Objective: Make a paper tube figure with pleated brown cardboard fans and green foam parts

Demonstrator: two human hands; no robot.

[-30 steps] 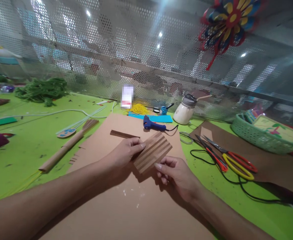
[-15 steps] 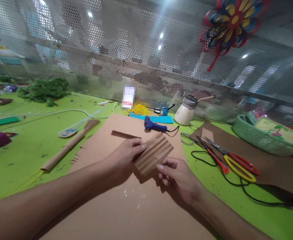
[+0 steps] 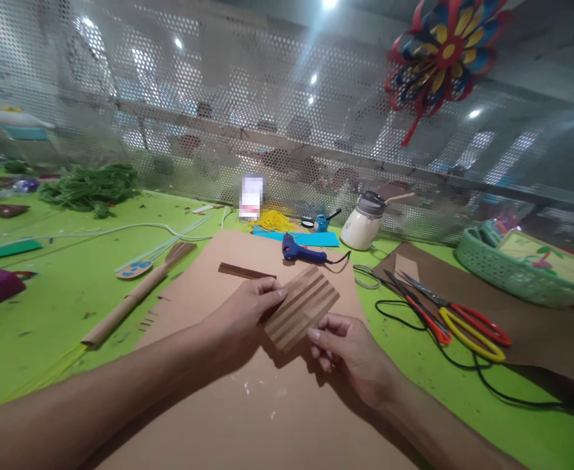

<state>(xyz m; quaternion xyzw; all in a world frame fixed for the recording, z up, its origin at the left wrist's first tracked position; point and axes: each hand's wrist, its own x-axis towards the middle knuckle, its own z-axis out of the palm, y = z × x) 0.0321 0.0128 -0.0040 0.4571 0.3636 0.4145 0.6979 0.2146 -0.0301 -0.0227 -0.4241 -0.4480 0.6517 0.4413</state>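
Between my two hands I hold a flat striped piece of brown paper or card (image 3: 303,307), light and dark bands running across it, tilted above the large brown paper sheet (image 3: 218,424). My left hand (image 3: 250,303) pinches its left edge, thumb on top. At its lower right corner my right hand (image 3: 345,346) grips it between thumb and fingers. Just beyond my left hand lies a bundle of thin dark brown strips (image 3: 246,270). A blue glue gun (image 3: 305,251) rests on the sheet's far part.
Two pairs of scissors (image 3: 477,333) and a black cord lie right, near a green basket (image 3: 526,274). A white jug (image 3: 362,225) stands at the back by the perforated metal screen (image 3: 277,98). Left are a rolled paper tube (image 3: 125,310) and green yarn (image 3: 91,186).
The view has tilted slightly, so the table and its things sit a little lower. My hands keep the same hold on the striped card.
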